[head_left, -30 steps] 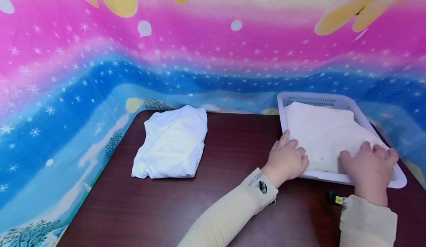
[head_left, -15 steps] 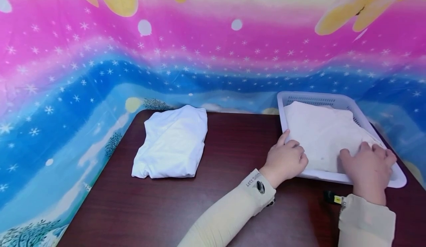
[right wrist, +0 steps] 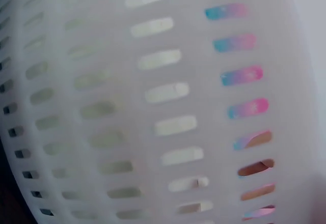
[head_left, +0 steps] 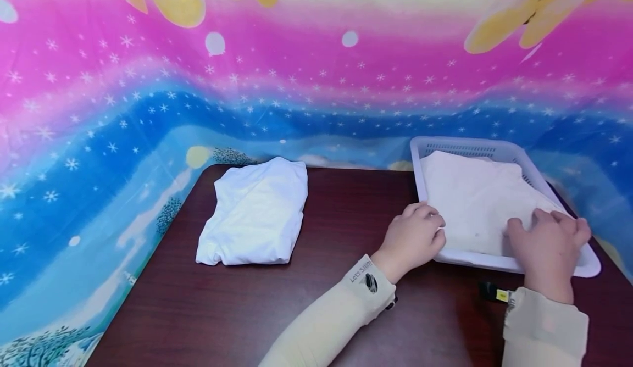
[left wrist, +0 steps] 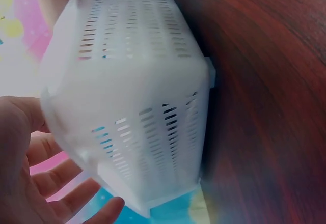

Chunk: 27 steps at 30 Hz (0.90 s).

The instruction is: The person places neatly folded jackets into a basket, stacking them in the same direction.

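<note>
A white plastic basket [head_left: 505, 264] stands at the table's right back, with a folded white garment [head_left: 475, 202] lying in it. My left hand [head_left: 412, 240] is at the basket's left rim. In the left wrist view, the left fingers [left wrist: 76, 198] are spread beside the white basket [left wrist: 127, 81], with the thumb at its rim. My right hand [head_left: 549, 251] rests over the near right part of the garment, fingers bent and tips partly hidden. The right wrist view holds only the slotted basket wall [right wrist: 204, 107]. Another folded white garment [head_left: 254, 213] lies on the left.
The dark brown wooden table [head_left: 346, 207] reaches back to a colourful cloth backdrop [head_left: 296, 76] with snowflakes, which hangs behind and at both sides. A small black camera mount [head_left: 488, 292] sticks out from the right wrist, in front of the basket.
My left hand has drawn back a little to the left along the rim, and its stretched index finger has bent in. The right hand and both garments have hardly moved.
</note>
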Available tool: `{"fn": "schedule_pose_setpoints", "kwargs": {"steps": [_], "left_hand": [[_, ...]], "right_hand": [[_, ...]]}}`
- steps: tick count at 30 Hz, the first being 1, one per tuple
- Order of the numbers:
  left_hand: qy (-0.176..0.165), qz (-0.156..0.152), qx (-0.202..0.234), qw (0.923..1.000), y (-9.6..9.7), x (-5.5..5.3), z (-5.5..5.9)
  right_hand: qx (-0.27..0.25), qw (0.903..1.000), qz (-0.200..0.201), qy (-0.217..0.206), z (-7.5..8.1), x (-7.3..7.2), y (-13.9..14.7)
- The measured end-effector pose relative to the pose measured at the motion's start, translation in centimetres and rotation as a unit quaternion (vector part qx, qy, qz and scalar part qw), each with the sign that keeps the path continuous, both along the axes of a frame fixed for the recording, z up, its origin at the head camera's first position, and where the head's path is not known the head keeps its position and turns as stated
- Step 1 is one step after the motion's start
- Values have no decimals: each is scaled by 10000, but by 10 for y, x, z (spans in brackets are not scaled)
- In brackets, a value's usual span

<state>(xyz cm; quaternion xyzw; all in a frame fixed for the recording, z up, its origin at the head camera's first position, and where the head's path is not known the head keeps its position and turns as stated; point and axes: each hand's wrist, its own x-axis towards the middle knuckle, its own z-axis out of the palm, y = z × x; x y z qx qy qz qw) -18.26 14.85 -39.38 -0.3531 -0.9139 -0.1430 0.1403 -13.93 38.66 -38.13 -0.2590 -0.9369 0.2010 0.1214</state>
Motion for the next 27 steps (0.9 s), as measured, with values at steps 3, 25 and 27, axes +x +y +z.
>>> {"fn": "schedule_pose_setpoints", "kwargs": {"steps": [3,25,27], "left_hand": [[164,-111,111,9997,-7,2,0],[987,-133,688,9926,-79,0,11],[928,-119,754,9928,-86,-1,12]], "right_hand": [[50,9999,-98,53,2,-1,-2],[-932,9893,675,896,37,10,-48],[-859,9875,749,1090,39,12,-57]]}}
